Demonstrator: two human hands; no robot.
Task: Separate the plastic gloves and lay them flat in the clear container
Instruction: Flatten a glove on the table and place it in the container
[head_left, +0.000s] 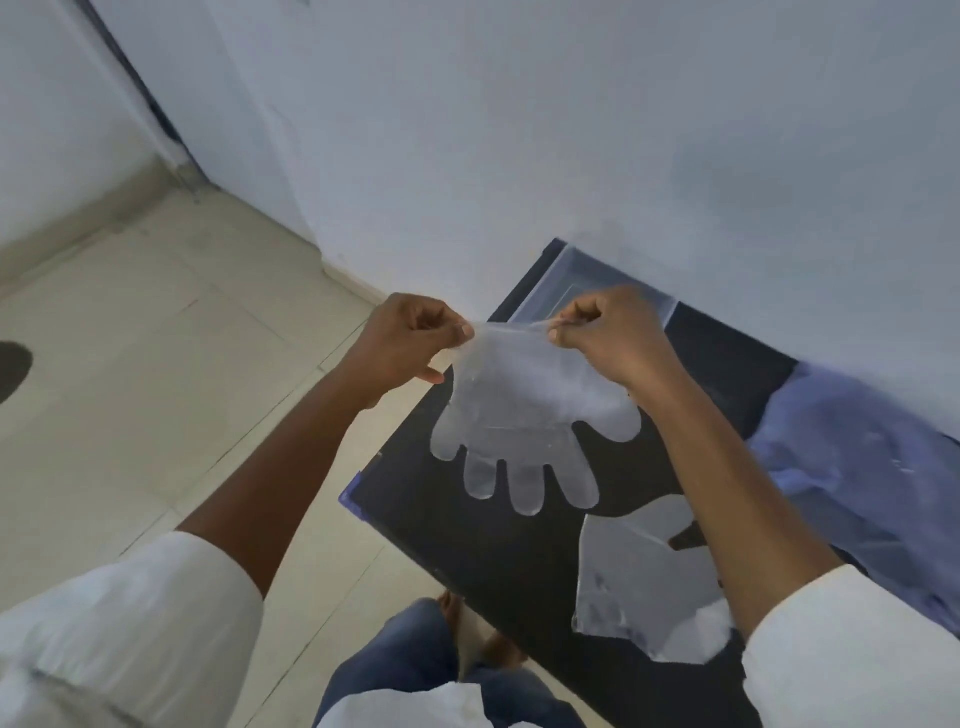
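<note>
A clear plastic glove (519, 415) hangs in the air with its fingers pointing down, above the black table (467, 545). My left hand (410, 338) pinches the cuff's left corner and my right hand (608, 332) pinches the right corner, stretching the cuff between them. Another clear glove (639, 587) lies flat on the table lower right, partly hidden by my right forearm. The clear container (576, 275) sits at the table's far corner against the wall, partly behind my right hand.
A crumpled bluish plastic sheet (852, 467) lies on the table's right side. A white wall runs behind the table. Beige floor tiles (156, 389) spread to the left, and my jeans and bare feet show below the table's near edge.
</note>
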